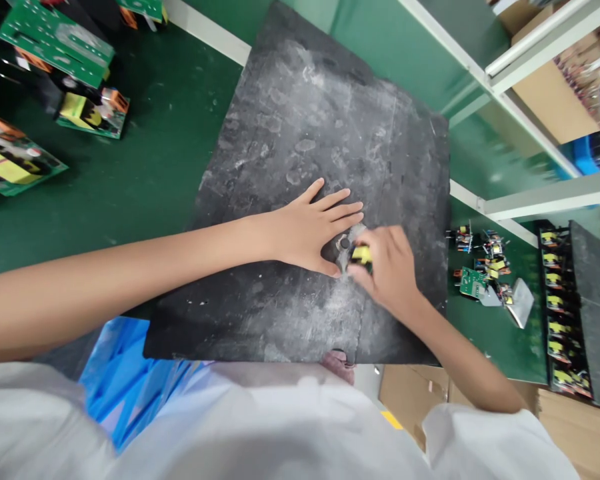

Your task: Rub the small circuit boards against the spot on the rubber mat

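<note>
My left hand point(313, 227) lies flat on a worn black mat point(305, 120), fingers stretched out, thumb beside a small grey piece point(344, 245) with a dark spot. My right hand point(387, 270) is closed in a pinch on a small yellow and black component point(362, 254), pressed down right next to that grey piece and touching my left thumb. Most of the component is hidden by my fingers.
The mat lies on a green bench point(145, 167). Green circuit boards point(55, 37) with yellow parts sit at the far left. More small boards point(480, 267) and a black tray of yellow components point(557, 313) stand at the right. White shelving point(530, 60) holds cardboard boxes. Blue bags point(125, 380) are below.
</note>
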The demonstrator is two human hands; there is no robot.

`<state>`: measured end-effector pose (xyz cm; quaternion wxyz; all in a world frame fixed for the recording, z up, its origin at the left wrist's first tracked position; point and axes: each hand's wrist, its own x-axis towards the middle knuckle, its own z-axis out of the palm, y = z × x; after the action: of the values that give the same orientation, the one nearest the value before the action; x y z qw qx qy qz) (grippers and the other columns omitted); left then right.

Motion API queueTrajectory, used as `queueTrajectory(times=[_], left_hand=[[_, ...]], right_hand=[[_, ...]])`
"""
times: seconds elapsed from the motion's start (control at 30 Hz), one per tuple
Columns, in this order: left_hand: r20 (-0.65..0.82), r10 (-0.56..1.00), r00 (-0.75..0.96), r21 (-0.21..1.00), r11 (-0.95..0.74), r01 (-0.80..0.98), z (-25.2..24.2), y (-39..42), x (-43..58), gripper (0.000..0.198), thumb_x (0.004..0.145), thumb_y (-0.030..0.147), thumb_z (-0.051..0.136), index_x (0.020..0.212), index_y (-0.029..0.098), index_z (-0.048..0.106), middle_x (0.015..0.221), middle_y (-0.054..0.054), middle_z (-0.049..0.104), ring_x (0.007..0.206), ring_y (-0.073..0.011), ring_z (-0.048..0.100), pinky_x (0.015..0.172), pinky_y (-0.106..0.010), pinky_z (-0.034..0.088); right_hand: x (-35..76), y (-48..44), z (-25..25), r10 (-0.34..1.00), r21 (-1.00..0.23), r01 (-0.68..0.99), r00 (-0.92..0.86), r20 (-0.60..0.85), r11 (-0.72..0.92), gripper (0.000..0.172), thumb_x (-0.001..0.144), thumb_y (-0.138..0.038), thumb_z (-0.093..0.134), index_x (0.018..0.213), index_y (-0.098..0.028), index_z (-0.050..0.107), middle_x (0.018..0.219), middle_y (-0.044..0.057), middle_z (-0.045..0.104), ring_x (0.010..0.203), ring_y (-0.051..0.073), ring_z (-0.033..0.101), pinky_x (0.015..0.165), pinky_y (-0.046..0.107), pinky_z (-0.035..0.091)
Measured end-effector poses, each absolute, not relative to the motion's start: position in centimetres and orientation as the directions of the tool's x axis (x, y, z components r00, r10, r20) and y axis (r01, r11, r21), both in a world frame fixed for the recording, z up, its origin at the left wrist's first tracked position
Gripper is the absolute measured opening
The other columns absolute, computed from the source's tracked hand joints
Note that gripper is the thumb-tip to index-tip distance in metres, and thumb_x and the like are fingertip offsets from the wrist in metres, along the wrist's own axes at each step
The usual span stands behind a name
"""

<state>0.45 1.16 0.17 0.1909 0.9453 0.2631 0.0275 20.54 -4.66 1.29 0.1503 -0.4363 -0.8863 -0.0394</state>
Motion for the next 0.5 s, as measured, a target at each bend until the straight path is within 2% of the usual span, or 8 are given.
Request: queueTrajectory(times=[0.13,0.3,0.43,0.5], left_hand=[[-0.039,0.512,0.858,0.391,-0.782,0.485,0.1,1.2,0.5,0.093,0.079,0.069,0.043,0.150,0.015,0.015,0.155,-0.005,0.011,0.143,-0.0303,-0.001,0.113,-0.054,-0.008],[-0.041,0.499,0.865,0.385,-0.791,0.475,0.1,1.2,0.4,0.093,0.080,0.068,0.044,0.149,0.014,0.015,0.155,-0.004,0.010,0.143,-0.0301,-0.001,0.113,-0.055,-0.008],[-0.045,0.510,0.859,0.383,-0.785,0.486,0.2,1.2,0.5,0.094,0.080,0.070,0.042,0.149,0.013,0.016,0.155,-0.005,0.011,0.143,-0.0305,0.000,0.113,-0.055,-0.008],[-0.046,0.510,0.859,0.387,-0.784,0.486,0.2,1.2,0.5,0.093,0.080,0.070,0.043,0.149,0.014,0.016,0.155,-0.005,0.011,0.143,-0.0303,0.000,0.113,-0.054,-0.008]], right_hand=[[20.7,-3.9,1.4,0.834,-0.070,0.865,-0.453,0.316,0.496,0.044,0.097,-0.049,0.029,0.097,-0.012,0.053,0.087,0.012,0.055,0.084,0.027,0.044,0.075,0.040,0.039],[20.0,-5.4,1.8,0.753,-0.028,0.771,-0.612,0.240,0.636,0.046,0.097,-0.053,0.029,0.094,-0.014,0.053,0.083,0.010,0.055,0.077,0.025,0.043,0.067,0.037,0.037],[20.4,-4.3,1.7,0.832,-0.021,0.868,-0.468,0.300,0.496,0.041,0.097,-0.049,0.029,0.096,-0.015,0.052,0.086,0.011,0.055,0.083,0.027,0.042,0.072,0.040,0.037],[20.4,-4.3,1.7,0.841,-0.032,0.873,-0.459,0.287,0.487,0.040,0.097,-0.049,0.030,0.098,-0.015,0.051,0.087,0.011,0.054,0.082,0.027,0.042,0.072,0.040,0.037]])
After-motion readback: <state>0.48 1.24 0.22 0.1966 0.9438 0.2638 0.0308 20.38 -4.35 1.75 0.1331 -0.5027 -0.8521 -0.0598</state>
